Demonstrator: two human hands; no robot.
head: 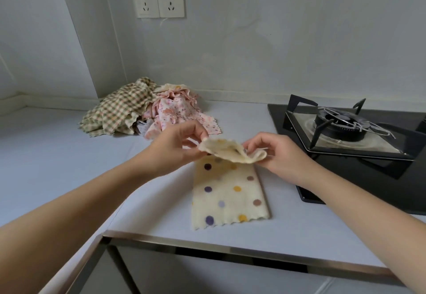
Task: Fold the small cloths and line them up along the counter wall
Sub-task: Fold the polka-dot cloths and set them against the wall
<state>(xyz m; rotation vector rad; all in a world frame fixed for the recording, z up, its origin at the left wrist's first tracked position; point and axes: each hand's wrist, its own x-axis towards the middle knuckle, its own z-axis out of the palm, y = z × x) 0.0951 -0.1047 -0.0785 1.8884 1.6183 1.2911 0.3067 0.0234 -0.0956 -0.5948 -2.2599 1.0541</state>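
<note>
We start with the table [57, 155], a pale surface running back to the wall [253, 51], where the folded cloths are meant to end up. We see none lined up there yet. The black gas hob [345, 137] fills the right side, so the work sits left of it, on bare surface close to the front edge and within easy reach.

Against the wall, near the corner, lies the heap of cloths [147, 109]. A checked cloth [115, 111] is crumpled on its left and a pink floral cloth [170, 111] spills from its right. We take this as the waiting stock, kept back so it stays clear of the folding spot.

The dotted cloth [228, 192] is the one in work. It lies as a narrow strip with its near, zigzag end flat on the table just beside the hob, while its far end is raised and curling over.

The left hand [177, 146] pinches the left corner of that raised end between thumb and fingertips, and the right hand [281, 153] pinches the right corner the same way. Holding both corners level keeps the edge straight, and we judge that this is so it can be laid squarely over the near half.
</note>
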